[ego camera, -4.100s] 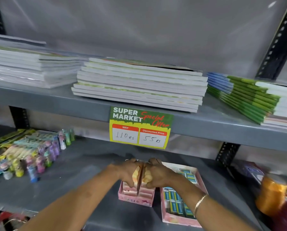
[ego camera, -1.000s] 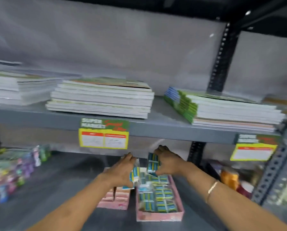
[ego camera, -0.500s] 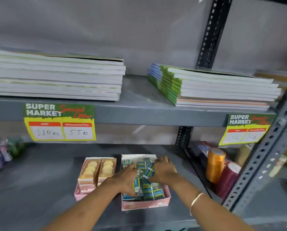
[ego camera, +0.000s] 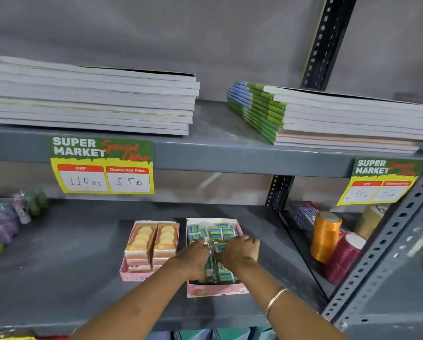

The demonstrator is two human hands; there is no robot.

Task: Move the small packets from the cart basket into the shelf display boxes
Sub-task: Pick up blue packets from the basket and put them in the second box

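Two pink display boxes stand side by side on the lower grey shelf. The left box (ego camera: 129, 274) holds two rows of peach-coloured packets (ego camera: 151, 240). The right box (ego camera: 215, 290) is full of small blue-and-green packets (ego camera: 224, 233). Both my hands are inside the right box, knuckles up. My left hand (ego camera: 193, 260) and my right hand (ego camera: 240, 251) press together on a bunch of the blue packets (ego camera: 210, 265) near the box's front. The cart basket is out of view.
Small colourful bottles (ego camera: 7, 224) crowd the shelf's far left. An orange spool (ego camera: 324, 235) and a maroon spool (ego camera: 344, 258) stand right of a slotted upright (ego camera: 278, 192). The upper shelf (ego camera: 217, 155) carries notebook stacks and price tags close above my hands.
Four seconds ago my hands were on the left box with peach packets. They then brought blue packets into the right box and have since pushed them down toward its front.
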